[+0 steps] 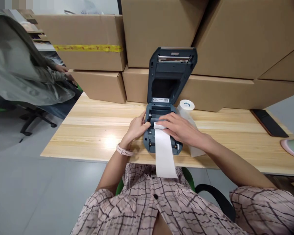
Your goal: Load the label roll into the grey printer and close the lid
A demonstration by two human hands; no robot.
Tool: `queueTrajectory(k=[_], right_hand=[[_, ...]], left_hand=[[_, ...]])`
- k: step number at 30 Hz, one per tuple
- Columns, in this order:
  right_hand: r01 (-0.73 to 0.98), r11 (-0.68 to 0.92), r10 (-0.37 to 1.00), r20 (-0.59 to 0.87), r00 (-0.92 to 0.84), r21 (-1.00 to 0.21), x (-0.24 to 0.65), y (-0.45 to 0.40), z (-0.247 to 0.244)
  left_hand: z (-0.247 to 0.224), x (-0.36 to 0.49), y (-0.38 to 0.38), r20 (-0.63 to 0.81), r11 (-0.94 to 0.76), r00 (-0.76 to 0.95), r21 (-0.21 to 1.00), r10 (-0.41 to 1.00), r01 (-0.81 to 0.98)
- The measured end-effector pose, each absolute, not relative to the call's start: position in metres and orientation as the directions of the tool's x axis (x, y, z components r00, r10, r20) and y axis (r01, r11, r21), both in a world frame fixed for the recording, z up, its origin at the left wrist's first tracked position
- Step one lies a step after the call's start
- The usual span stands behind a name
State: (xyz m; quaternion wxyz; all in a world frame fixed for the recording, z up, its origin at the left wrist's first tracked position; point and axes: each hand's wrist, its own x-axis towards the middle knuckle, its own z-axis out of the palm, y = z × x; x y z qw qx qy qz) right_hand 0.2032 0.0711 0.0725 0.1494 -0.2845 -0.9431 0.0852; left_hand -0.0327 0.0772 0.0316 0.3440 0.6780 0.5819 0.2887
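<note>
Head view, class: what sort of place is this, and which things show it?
Probably a packing or office workspace, though the picture cannot settle which: cardboard boxes stand stacked at the back of a wooden table, where an open printer has a white paper strip trailing from it.

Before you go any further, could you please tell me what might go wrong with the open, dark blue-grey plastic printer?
The raised dark plastic lid could drop onto the right hand, which is over the open body of the printer. The long white paper strip overhangs the pale wooden table's front edge, so it might snag or pull crooked. The upright white paper roll beside the printer could be knocked over.
</note>
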Motion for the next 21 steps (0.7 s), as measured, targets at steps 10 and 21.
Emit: queueTrajectory(k=[10, 21], right_hand=[[0.532, 0.803, 0.589, 0.222, -0.777, -0.269, 0.224, -0.015, 0.054], [0.579, 0.764, 0.632, 0.516, -0.579, -0.286, 0.2, -0.027, 0.014]], left_hand=[[0.03, -0.031, 0.076, -0.017, -0.068, 0.14, 0.812, 0.99, 0.58], [0.028, -0.033, 0.075, 0.016, -0.101, 0.157, 0.829, 0.987, 0.55]])
